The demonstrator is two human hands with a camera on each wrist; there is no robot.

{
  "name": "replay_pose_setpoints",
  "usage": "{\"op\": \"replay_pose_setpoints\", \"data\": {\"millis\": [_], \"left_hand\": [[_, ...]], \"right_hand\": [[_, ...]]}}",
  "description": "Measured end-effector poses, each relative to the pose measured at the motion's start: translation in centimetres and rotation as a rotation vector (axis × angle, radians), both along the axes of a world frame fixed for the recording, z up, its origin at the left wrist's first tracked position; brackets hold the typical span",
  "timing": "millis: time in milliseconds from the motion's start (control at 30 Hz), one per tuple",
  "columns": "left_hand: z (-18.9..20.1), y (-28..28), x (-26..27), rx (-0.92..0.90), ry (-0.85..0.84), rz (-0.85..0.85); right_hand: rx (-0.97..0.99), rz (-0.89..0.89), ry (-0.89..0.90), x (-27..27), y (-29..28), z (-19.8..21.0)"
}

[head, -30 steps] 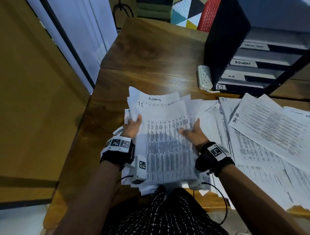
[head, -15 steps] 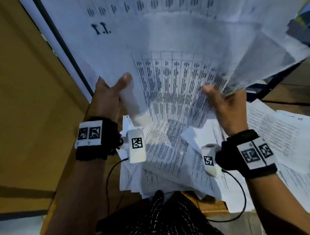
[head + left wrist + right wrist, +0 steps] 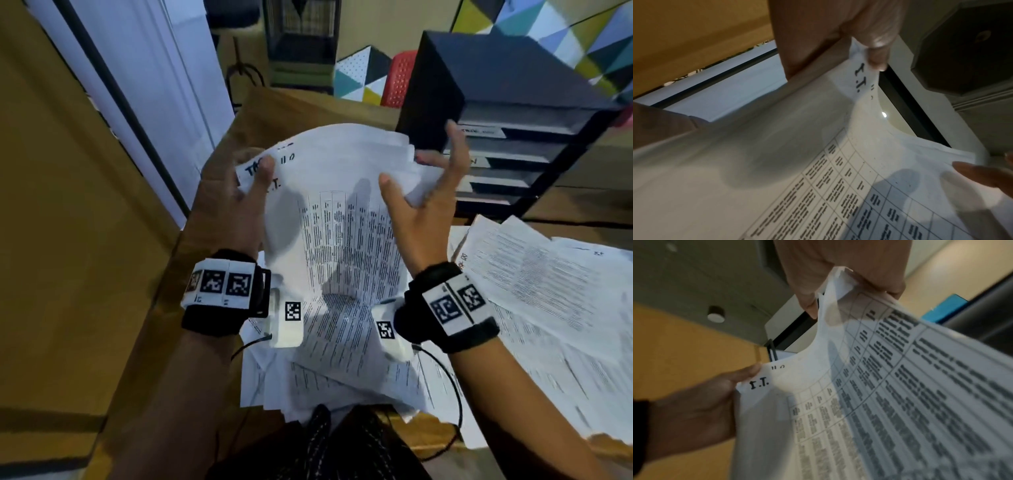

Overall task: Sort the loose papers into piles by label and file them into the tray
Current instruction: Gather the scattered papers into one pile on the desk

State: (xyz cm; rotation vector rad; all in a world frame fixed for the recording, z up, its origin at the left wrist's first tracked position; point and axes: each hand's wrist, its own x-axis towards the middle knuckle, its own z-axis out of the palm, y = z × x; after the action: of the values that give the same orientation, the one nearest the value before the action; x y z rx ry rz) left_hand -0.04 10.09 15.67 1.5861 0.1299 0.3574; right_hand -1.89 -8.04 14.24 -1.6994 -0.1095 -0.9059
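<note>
holding a sheaf of papers up above the counter, the left hand pinches its top left corner, thumb on the front beside the handwritten "i.t." label, the other fingers behind. the right hand takes the top right edge: its thumb lies on the front, while its other fingers are spread and stand nearly straight beyond the sheets; the right wrist view shows paper caught between thumb and fingers. half a second ago the sheaf was much nearer the head camera, filling the upper frame and covering the tray; now it sits lower and farther off, and the black tray shows beyond the right fingers, its slot labels too blurred to read. a second ago the stack was low, close over the counter. more loose papers lie on the counter to the right of the right wrist and under both wrists. the label behind the "i.t." sheet is partly covered by the left thumb. printed table text is unreadable.
</note>
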Motion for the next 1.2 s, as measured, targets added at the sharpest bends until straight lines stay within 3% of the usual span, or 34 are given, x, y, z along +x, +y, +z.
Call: {"op": "replay_pose_setpoints", "data": {"millis": [167, 267, 400, 467, 567, 633, 700, 767, 833, 900, 1033, 1100, 1200], "left_hand": [[-1.3, 0.9, 1.4, 0.086, -0.082, 0.035], [-1.5, 1.3, 1.5, 0.148, -0.06, 0.009], [-1.7, 1.8, 1.7, 0.087, -0.031, 0.011], [-2.6, 1.3, 1.6, 0.104, -0.002, 0.015], [-3.5, -0.1, 0.9, 0.122, 0.031, -0.108], [-4.7, -1.3, 0.2, 0.127, 0.062, -0.204], [-4.6, -1.1, 0.0, 0.077, 0.039, -0.205], [-3.3, -0.6, 0.9, 0.051, 0.04, -0.092], [-2.7, 0.7, 1.4, -0.036, -0.019, -0.14], [-2.8, 1.8, 1.4, -0.067, -0.063, -0.175], [-4.3, 2.1, 0.8, -0.062, -0.063, -0.242], [-4.3, 1.2, 1.0, -0.033, -0.034, -0.197], [-2.8, 0.8, 1.4, 0.017, -0.048, -0.056]], "right_hand": [[-0.491, -0.122, 0.064, 1.3, -0.6, 0.7], [-0.589, -0.179, 0.098, 1.2, -1.2, 0.0], [-0.417, -0.201, -0.024, 0.8, -2.3, -1.7], [-0.238, -0.149, -0.07, 0.4, -2.4, -2.5], [0.228, -0.028, 0.173, 0.5, -2.0, -3.7], [0.392, 0.067, 0.404, 0.7, -1.3, -4.9], [0.369, 0.045, 0.459, 1.0, -1.2, -5.2], [0.397, 0.003, 0.314, 1.5, -1.8, -3.7], [0.479, 0.055, 0.124, 1.6, -3.0, -2.1], [0.511, 0.161, 0.062, 1.2, -4.0, -1.7], [0.308, 0.293, 0.406, -0.6, -2.7, -3.7], [0.239, 0.255, 0.45, -0.5, -1.4, -3.8], [0.198, 0.105, 0.123, 0.4, -0.5, -1.8]]}}
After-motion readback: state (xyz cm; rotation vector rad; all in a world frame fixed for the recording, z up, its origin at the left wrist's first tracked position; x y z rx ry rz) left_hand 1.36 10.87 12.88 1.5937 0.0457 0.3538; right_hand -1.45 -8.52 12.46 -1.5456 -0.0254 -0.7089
